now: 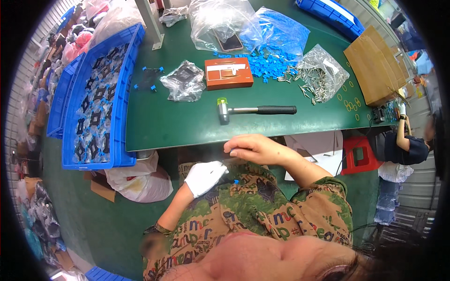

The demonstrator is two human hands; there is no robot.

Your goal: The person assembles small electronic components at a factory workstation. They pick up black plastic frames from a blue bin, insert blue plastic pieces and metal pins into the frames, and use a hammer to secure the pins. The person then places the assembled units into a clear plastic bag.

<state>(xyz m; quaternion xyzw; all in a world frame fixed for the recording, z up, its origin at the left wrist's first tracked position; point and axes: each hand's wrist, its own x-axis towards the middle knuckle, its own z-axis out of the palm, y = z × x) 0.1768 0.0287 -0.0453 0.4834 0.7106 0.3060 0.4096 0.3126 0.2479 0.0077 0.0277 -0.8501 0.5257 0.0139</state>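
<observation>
In front of me, below the table's edge, my left hand [206,179] wears a white glove, its fingers closed at the edge of a dark part. That part's outline blends into the shadow and my patterned clothing; a small blue cap [236,181] shows at its lower side. My bare right hand [255,149] is just above, fingers bent and thumb pressed toward them, with a speck of blue at the fingertips. Beyond the hands, a hammer [262,110] with a black grip and a green-yellow face lies on the green table [173,126].
At left stands a blue crate [129,140] of bagged black parts. On the table are a black bracket with blue corners [149,78], a bagged part [184,82], an orange box [228,73], blue caps [267,63], metal pins [318,82], a phone [230,43] and a carton [375,65]. A co-worker [405,145] is at right.
</observation>
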